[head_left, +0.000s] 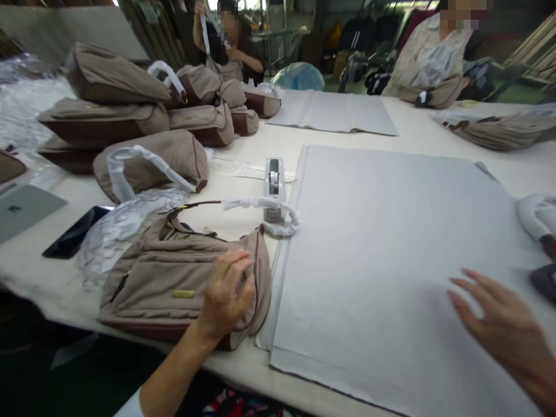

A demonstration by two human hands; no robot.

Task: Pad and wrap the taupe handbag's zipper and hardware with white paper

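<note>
A taupe handbag (160, 269) with brown trim and a small gold plate lies in front of me on the left. Its strap (282, 217), wrapped in white padding, reaches up and to the right. My left hand (228, 292) rests at the bag's right side, fingers loosely curved, thumb apart, gripping nothing that I can see. Over the right part of a stack of large grey-white paper sheets (373, 231) is my right hand (495, 315), slightly blurred, its fingers spread and holding nothing.
Piled at the back left are several similar handbags (108, 119). Clear plastic wrap (113, 237), a dark tablet (76, 231) and a silver laptop (28, 208) lie left. A grey tape dispenser (274, 185) stands beyond the strap. Two people (428, 58) work across the table.
</note>
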